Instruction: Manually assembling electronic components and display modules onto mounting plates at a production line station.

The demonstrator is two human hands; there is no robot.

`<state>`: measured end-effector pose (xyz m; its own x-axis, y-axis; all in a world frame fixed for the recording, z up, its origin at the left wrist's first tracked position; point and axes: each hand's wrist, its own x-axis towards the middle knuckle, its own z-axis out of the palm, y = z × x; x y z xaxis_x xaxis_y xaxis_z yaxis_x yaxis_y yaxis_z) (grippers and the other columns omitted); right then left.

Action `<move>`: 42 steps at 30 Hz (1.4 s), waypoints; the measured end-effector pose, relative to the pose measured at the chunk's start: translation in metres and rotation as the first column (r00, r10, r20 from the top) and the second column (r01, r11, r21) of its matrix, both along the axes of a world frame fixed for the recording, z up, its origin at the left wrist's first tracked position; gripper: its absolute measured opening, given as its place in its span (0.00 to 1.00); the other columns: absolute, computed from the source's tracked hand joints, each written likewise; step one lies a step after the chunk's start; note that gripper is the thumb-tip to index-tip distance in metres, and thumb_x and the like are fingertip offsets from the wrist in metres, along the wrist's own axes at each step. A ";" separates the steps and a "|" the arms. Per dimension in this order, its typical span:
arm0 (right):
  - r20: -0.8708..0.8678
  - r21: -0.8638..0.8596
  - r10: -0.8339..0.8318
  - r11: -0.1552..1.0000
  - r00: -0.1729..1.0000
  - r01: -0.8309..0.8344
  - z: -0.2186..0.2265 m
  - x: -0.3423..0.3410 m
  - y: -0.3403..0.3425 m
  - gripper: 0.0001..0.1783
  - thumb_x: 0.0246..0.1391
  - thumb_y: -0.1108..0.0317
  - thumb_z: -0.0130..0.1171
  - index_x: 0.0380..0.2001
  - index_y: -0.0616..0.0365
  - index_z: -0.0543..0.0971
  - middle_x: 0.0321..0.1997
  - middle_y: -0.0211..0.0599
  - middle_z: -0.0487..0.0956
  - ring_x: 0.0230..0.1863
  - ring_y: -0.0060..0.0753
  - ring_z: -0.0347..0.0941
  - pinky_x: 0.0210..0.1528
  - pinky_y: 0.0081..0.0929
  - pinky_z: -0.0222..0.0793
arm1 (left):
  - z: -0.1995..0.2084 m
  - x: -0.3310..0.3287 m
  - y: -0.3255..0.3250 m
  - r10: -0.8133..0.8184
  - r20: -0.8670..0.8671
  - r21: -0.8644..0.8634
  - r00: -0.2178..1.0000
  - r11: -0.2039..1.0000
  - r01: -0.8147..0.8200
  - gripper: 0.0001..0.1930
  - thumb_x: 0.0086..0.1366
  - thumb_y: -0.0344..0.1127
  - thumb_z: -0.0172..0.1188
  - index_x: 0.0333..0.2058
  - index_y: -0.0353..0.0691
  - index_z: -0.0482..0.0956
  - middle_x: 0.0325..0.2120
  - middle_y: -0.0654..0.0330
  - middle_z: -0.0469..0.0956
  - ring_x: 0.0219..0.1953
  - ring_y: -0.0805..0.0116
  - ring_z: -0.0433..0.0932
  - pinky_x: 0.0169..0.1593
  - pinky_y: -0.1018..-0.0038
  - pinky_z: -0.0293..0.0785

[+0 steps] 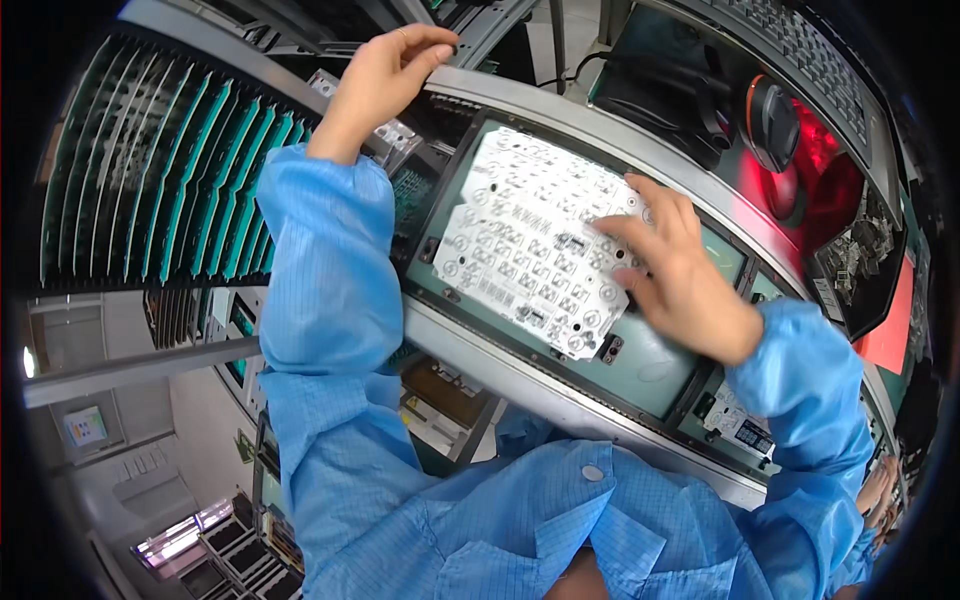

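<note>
A white circuit board [540, 235] with rows of dark marks and holes lies on a green plate in the dark-edged frame of a conveyor line. Over its right edge is my right hand [690, 270], fingers spread and bent, the tips at the board's surface. My left hand [385, 80] is raised farther back, beside the metal rail [480, 88]. Its thumb and forefinger come close together in a pinch. Whatever may be between them, I cannot make out.
Upright green boards fill a rack [180, 160] on the left. Behind the line are a black-and-orange handheld scanner [770, 125] casting red light and a keyboard [790, 50]. A black bin [865, 260] of small parts stands at the right. Another person's hand [878, 490] shows at lower right.
</note>
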<state>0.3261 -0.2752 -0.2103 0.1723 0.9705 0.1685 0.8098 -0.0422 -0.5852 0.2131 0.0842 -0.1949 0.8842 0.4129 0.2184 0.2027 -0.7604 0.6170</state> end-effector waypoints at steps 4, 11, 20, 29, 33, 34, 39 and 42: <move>0.012 -0.085 0.054 0.995 0.998 -0.053 -0.023 0.022 0.001 0.26 0.50 0.79 0.63 0.54 0.52 0.75 0.68 0.54 0.63 0.67 0.58 0.58 0.68 0.48 0.53 | 0.017 -0.025 -0.063 0.086 -0.063 0.123 0.994 0.989 -0.078 0.19 0.70 0.39 0.59 0.54 0.35 0.77 0.45 0.55 0.83 0.47 0.66 0.81 0.52 0.73 0.74; 0.097 -0.062 0.038 0.998 0.995 -0.032 -0.021 0.015 -0.006 0.25 0.52 0.76 0.61 0.56 0.53 0.75 0.70 0.48 0.63 0.67 0.54 0.59 0.68 0.46 0.52 | -0.010 -0.059 -0.197 0.116 -0.394 0.161 0.912 0.985 -0.055 0.36 0.64 0.54 0.62 0.65 0.43 0.66 0.67 0.33 0.54 0.68 0.21 0.50 0.68 0.43 0.55; 0.173 -0.090 0.029 0.996 0.985 -0.013 -0.028 0.009 -0.020 0.26 0.54 0.76 0.60 0.58 0.55 0.73 0.68 0.46 0.66 0.66 0.51 0.62 0.67 0.46 0.53 | -0.071 -0.052 -0.219 0.117 -0.242 0.124 0.963 0.988 -0.088 0.41 0.64 0.55 0.61 0.66 0.31 0.61 0.68 0.32 0.52 0.71 0.29 0.44 0.67 0.32 0.39; 0.215 -0.103 0.078 0.993 0.974 -0.056 -0.031 0.015 -0.012 0.25 0.55 0.77 0.58 0.58 0.59 0.73 0.64 0.46 0.72 0.63 0.51 0.65 0.65 0.43 0.59 | -0.071 -0.051 -0.213 0.176 -0.232 0.232 0.957 0.965 -0.121 0.46 0.58 0.61 0.64 0.65 0.32 0.63 0.66 0.33 0.56 0.69 0.29 0.49 0.70 0.41 0.45; 0.179 -0.018 -0.085 0.996 0.980 0.090 -0.021 0.046 0.003 0.22 0.53 0.85 0.50 0.52 0.64 0.78 0.51 0.52 0.75 0.58 0.52 0.69 0.58 0.37 0.67 | -0.064 -0.039 -0.214 0.175 -0.303 0.263 0.937 0.960 -0.094 0.48 0.55 0.64 0.65 0.66 0.37 0.65 0.62 0.29 0.59 0.64 0.22 0.56 0.65 0.37 0.53; 0.279 0.073 -0.083 0.995 0.957 0.065 -0.023 0.058 0.005 0.24 0.52 0.87 0.49 0.52 0.65 0.77 0.51 0.52 0.74 0.58 0.52 0.69 0.58 0.37 0.67 | -0.060 -0.034 -0.217 0.166 -0.325 0.256 0.931 0.963 -0.083 0.47 0.55 0.64 0.65 0.66 0.42 0.65 0.61 0.29 0.60 0.62 0.19 0.57 0.63 0.35 0.55; 0.209 -0.074 0.012 0.997 0.978 0.004 -0.040 0.067 0.012 0.27 0.51 0.89 0.46 0.55 0.65 0.76 0.56 0.49 0.71 0.59 0.51 0.69 0.61 0.35 0.66 | -0.057 -0.032 -0.223 0.190 -0.363 0.331 0.912 0.942 -0.064 0.43 0.55 0.66 0.64 0.67 0.58 0.65 0.60 0.27 0.61 0.60 0.14 0.57 0.61 0.31 0.57; 0.145 -0.088 0.017 0.996 0.989 -0.004 -0.042 0.072 0.007 0.28 0.52 0.90 0.45 0.56 0.62 0.76 0.58 0.45 0.71 0.61 0.50 0.68 0.62 0.34 0.65 | -0.064 -0.031 -0.226 0.210 -0.318 0.379 0.925 0.922 -0.079 0.45 0.54 0.67 0.64 0.67 0.51 0.66 0.59 0.28 0.61 0.60 0.15 0.58 0.60 0.31 0.59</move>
